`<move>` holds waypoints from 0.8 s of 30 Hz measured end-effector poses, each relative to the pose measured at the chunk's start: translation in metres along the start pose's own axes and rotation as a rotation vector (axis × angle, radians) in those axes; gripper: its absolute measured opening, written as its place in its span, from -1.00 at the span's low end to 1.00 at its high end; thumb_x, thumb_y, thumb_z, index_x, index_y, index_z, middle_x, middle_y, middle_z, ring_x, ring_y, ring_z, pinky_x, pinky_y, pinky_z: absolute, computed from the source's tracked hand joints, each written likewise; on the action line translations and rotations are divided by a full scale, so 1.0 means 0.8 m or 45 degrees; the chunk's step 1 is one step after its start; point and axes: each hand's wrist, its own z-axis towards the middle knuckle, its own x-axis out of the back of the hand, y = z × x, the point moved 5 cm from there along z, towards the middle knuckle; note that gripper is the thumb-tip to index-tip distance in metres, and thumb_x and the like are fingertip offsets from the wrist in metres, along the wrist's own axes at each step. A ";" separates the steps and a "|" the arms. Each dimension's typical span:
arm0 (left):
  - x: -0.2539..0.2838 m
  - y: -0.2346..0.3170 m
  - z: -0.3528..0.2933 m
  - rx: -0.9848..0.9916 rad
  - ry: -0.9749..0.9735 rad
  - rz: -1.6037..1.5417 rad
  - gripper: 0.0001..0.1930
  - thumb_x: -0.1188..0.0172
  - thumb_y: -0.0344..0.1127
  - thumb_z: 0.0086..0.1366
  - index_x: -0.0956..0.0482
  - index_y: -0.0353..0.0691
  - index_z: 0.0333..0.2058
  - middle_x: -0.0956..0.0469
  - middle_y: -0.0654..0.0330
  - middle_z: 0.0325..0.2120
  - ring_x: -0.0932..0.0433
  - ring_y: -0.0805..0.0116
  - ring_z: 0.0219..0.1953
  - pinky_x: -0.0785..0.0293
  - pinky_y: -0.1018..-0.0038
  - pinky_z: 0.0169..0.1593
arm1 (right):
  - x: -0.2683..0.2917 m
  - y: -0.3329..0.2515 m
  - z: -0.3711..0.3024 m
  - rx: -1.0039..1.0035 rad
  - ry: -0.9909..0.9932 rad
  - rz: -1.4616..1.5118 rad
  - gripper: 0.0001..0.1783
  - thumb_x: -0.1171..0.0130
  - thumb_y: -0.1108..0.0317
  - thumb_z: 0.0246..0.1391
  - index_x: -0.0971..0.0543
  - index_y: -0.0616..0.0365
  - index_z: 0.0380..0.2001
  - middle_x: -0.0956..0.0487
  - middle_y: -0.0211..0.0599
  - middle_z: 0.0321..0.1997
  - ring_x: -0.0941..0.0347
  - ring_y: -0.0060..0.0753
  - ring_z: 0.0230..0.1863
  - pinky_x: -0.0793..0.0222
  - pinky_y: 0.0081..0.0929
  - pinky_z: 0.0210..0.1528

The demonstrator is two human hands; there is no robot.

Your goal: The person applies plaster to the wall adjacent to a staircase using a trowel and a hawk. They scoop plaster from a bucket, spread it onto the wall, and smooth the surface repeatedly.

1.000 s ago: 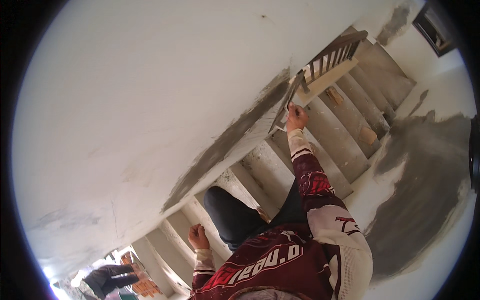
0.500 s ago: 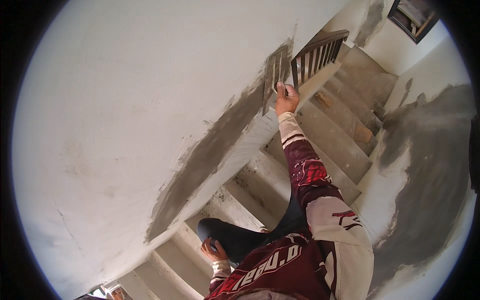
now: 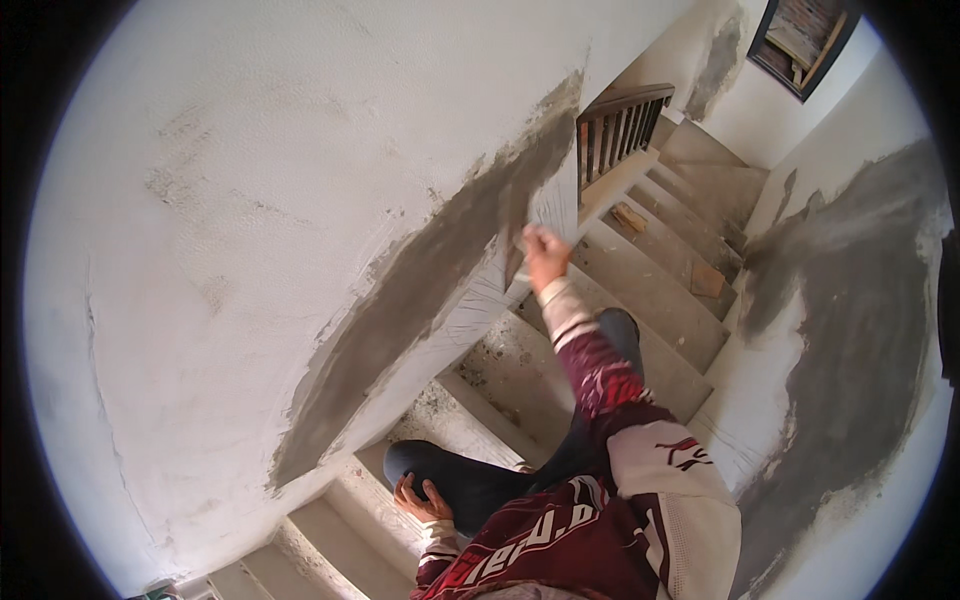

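Your right hand (image 3: 547, 258) held the blurred trowel (image 3: 514, 235) by the grey wall patch (image 3: 410, 295); your left hand (image 3: 425, 503) rested, fingers apart, on your knee (image 3: 430, 462). Tilting the trowel could have gouged the patch.

Dusty stairs (image 3: 650, 290) with a dark railing (image 3: 628, 102)
One brown piece (image 3: 629, 217) lies near a step's left end, another piece (image 3: 707, 280) (the flatter-looking one) near a right end; a black-framed panel (image 3: 803, 42) sits on the far wall (image 3: 757, 122).
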 end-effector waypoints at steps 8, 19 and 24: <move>-0.006 -0.007 0.011 0.028 -0.064 0.022 -0.71 -0.14 -0.22 0.21 -0.49 -0.24 -0.14 -0.38 -0.09 -0.06 -0.31 -0.10 0.05 -0.18 0.00 0.14 | 0.073 -0.058 0.193 0.035 0.038 0.335 -0.68 -0.18 0.21 0.19 -0.53 0.21 -0.56 -0.34 -0.48 -0.75 -0.21 -0.63 -0.75 -0.14 -0.57 -0.68; -0.010 -0.030 0.010 0.052 -0.033 -0.013 -0.71 -0.15 -0.21 0.21 -0.49 -0.23 -0.15 -0.38 -0.07 -0.06 -0.31 -0.08 0.04 -0.18 0.01 0.13 | -0.020 -0.048 0.030 0.194 -0.214 0.116 -0.73 -0.18 0.32 0.13 -0.50 0.24 -0.59 -0.40 -0.41 -0.68 -0.30 -0.63 -0.60 -0.20 -0.51 -0.57; -0.017 -0.031 0.017 0.032 -0.062 -0.049 -0.71 -0.15 -0.18 0.22 -0.50 -0.19 -0.14 -0.37 -0.04 -0.04 -0.29 -0.06 0.06 -0.19 0.03 0.13 | -0.078 -0.055 -0.085 0.260 -0.143 0.031 -0.67 -0.20 0.26 0.10 -0.39 0.24 -0.58 -0.28 -0.22 -0.65 -0.11 -0.48 -0.55 -0.19 -0.38 -0.48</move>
